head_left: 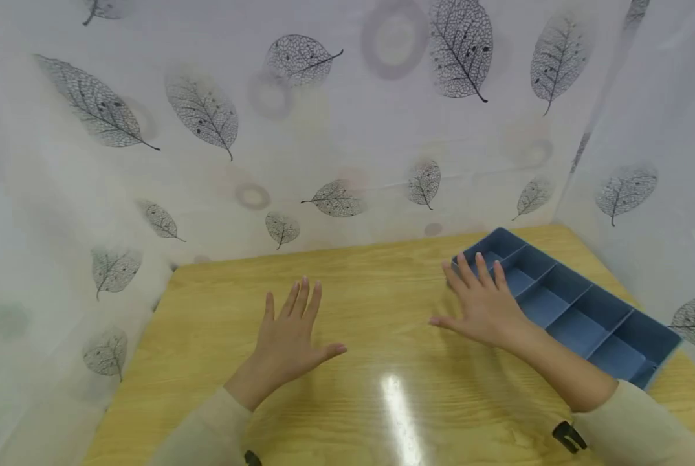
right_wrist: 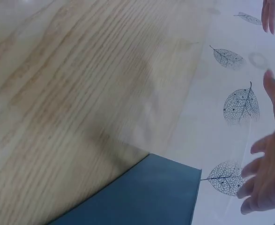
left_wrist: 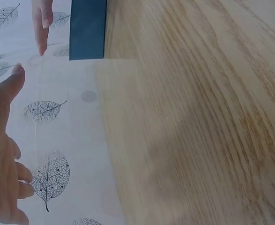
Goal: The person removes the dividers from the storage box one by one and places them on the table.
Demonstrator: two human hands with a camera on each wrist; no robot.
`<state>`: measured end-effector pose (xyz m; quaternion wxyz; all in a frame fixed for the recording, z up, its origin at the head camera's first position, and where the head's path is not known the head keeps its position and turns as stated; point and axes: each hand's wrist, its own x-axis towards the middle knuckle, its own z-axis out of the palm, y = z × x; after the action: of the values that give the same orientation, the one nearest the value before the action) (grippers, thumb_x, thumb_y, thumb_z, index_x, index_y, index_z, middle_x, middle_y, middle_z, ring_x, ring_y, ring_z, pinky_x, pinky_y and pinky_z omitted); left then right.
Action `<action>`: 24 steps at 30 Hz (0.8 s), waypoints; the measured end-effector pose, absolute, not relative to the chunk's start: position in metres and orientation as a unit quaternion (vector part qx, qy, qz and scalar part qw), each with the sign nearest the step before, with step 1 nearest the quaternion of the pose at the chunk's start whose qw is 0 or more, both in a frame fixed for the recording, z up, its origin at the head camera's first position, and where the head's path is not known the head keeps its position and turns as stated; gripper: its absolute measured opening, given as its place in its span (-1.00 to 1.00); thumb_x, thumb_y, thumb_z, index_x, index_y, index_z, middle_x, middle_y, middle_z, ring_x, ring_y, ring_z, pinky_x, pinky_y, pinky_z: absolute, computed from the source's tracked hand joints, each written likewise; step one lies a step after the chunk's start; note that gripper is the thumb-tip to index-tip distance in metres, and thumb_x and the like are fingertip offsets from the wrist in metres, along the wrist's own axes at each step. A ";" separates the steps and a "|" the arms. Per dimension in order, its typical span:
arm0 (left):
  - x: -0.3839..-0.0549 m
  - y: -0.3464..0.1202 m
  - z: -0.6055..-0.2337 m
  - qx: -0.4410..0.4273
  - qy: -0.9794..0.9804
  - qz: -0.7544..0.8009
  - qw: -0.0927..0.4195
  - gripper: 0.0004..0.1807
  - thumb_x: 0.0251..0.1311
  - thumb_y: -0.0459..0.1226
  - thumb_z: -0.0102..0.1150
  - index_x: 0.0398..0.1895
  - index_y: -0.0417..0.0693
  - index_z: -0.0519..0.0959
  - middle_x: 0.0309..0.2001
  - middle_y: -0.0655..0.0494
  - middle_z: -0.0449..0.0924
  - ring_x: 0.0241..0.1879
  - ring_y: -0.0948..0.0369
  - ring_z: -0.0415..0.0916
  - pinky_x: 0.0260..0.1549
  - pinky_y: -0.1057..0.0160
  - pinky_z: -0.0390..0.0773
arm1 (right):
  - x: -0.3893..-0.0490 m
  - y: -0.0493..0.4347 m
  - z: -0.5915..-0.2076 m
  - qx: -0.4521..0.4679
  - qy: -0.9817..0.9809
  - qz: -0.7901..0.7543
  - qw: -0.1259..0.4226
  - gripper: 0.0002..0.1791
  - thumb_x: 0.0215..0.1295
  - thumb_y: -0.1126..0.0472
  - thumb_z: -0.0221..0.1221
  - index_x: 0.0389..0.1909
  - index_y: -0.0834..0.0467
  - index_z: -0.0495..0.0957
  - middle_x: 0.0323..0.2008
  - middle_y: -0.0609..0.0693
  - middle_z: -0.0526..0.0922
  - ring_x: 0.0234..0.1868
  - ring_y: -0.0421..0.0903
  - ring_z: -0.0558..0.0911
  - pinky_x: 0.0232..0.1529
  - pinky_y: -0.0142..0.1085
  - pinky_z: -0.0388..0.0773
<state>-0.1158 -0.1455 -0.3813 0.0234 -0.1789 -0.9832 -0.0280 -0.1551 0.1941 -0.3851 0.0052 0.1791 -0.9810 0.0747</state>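
Observation:
My left hand hovers over the left half of the wooden table, fingers straight and thumb spread, holding nothing. Farther right, my right hand is held out the same way, palm down, and also holds nothing. Beneath and beside it lies a blue divided tray with several compartments in a row. In the head view the right hand and forearm cover part of the tray's near left side. The right wrist view shows the tray's outer wall below the right hand, with a gap between them.
The wooden table carries a bright light reflection near its front. A white leaf-printed sheet hangs behind the table and along both sides. Dark clips show at the sleeve cuffs.

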 end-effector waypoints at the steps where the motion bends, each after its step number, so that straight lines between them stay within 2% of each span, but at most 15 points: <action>1: -0.116 -0.145 -0.381 -0.179 -0.983 -0.030 0.025 0.16 0.02 0.46 -0.16 0.49 -0.10 -0.18 0.47 -0.09 -0.32 0.47 -0.04 -0.21 0.32 -0.30 -0.36 | -0.154 0.195 -0.384 0.174 -0.981 0.080 0.009 0.12 0.12 -0.49 -0.05 0.48 0.17 -0.11 0.46 0.30 -0.19 0.43 0.33 -0.30 0.34 0.27 -0.42; 6: -0.117 -0.144 -0.382 -0.181 -0.982 -0.044 0.024 0.17 0.02 0.43 -0.09 0.49 -0.12 -0.18 0.47 -0.10 -0.31 0.47 -0.04 -0.22 0.32 -0.29 -0.39 | -0.151 0.202 -0.378 0.146 -0.983 0.110 0.030 0.09 0.15 -0.48 -0.07 0.46 0.23 -0.04 0.44 0.33 -0.08 0.44 0.30 -0.19 0.37 0.21 -0.40; 12: -0.121 -0.142 -0.383 -0.179 -0.980 -0.081 0.008 0.16 0.05 0.40 -0.08 0.49 -0.13 -0.23 0.48 -0.07 -0.33 0.48 -0.01 -0.27 0.33 -0.27 -0.41 | -0.150 0.214 -0.379 0.127 -0.983 0.124 0.055 0.05 0.20 -0.42 -0.06 0.45 0.26 -0.05 0.42 0.34 -0.03 0.43 0.32 -0.10 0.36 0.24 -0.38; 24: -0.126 -0.135 -0.387 -0.191 -0.978 -0.086 -0.011 0.18 0.04 0.46 -0.19 0.49 -0.11 -0.26 0.48 -0.03 -0.39 0.48 0.04 -0.35 0.34 -0.24 -0.42 | -0.145 0.236 -0.378 0.110 -0.987 0.113 0.042 0.06 0.21 -0.41 -0.05 0.46 0.26 -0.09 0.41 0.39 -0.06 0.40 0.39 -0.09 0.32 0.26 -0.50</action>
<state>-0.1260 -0.1352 -0.3866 -0.0110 -0.1907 -0.9778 -0.0857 -0.1454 0.2355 -0.3776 0.0422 0.1097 -0.9866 0.1135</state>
